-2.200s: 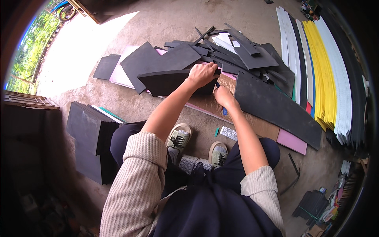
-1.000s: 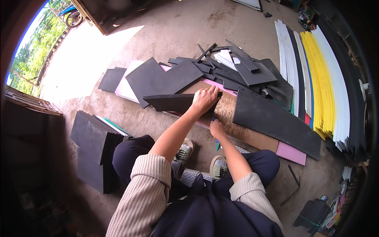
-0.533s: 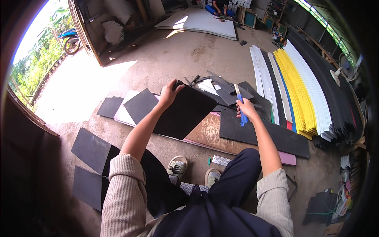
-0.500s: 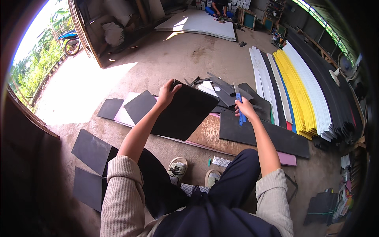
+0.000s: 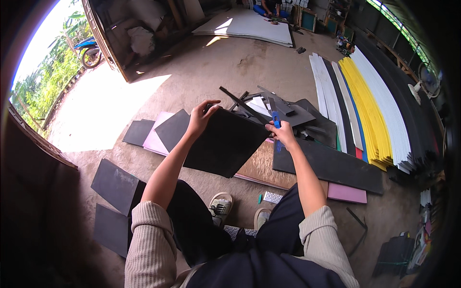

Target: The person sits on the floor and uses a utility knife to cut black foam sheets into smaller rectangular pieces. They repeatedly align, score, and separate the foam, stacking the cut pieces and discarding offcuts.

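My left hand (image 5: 200,119) grips the upper left corner of a square black foam-like sheet (image 5: 223,144), tilted above my knees. My right hand (image 5: 283,133) is closed around a blue utility knife (image 5: 276,119), its blade end pointing away from me. The right fingertips are at the sheet's right corner. A narrow black strip (image 5: 240,102) slants from beyond my left fingers down to my right fingertips; whether my right hand also pinches it, I cannot tell. Beneath the sheet lies a scuffed brown board (image 5: 264,165).
Black offcuts (image 5: 300,115) are heaped ahead. A long black board (image 5: 331,165) lies right, over a pink sheet (image 5: 346,193). Black pieces (image 5: 114,185) rest left. Yellow strips (image 5: 365,113) and white strips (image 5: 384,105) are stacked far right. Another person (image 5: 270,7) sits by a white sheet (image 5: 245,29).
My right hand has moved left to the sheet's right corner with the knife. A narrow black strip now shows apart from the sheet's upper edge. My left fingers have shifted at the corner.
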{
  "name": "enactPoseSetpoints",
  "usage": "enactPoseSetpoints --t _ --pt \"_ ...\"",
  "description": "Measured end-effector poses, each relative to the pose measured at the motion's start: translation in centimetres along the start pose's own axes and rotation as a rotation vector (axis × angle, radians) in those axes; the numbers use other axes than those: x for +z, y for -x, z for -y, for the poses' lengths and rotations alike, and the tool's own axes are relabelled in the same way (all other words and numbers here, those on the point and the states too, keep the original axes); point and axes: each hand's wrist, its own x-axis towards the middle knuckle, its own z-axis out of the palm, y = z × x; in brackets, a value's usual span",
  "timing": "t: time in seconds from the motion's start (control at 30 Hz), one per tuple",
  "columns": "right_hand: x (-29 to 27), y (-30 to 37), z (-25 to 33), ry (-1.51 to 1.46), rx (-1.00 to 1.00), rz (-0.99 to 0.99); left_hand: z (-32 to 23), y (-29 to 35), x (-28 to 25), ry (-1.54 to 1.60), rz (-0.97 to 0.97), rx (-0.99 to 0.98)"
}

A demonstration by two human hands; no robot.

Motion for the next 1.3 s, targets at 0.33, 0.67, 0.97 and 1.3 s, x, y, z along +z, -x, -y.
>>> enactPoseSetpoints --t 0.33,0.67,0.97,1.3 --pt "-0.8 -1.8 -1.0 -0.643 0.199 -0.341 0.5 0.0 2.9 0.059 0.021 -0.133" --pt "-5.6 -4.3 -5.0 -1.154 0.231 -1.022 -0.1 -0.7 6.6 -0.292 -0.326 0.004" --pt "-6.4 -3.7 -7.4 0.418 0.339 -0.873 5.1 -0.5 0.3 -0.144 -0.517 -0.297" --pt "-0.3 -3.1 -4.2 -0.234 0.167 0.163 9.0 -1.2 2.5 0.203 -0.467 -0.717"
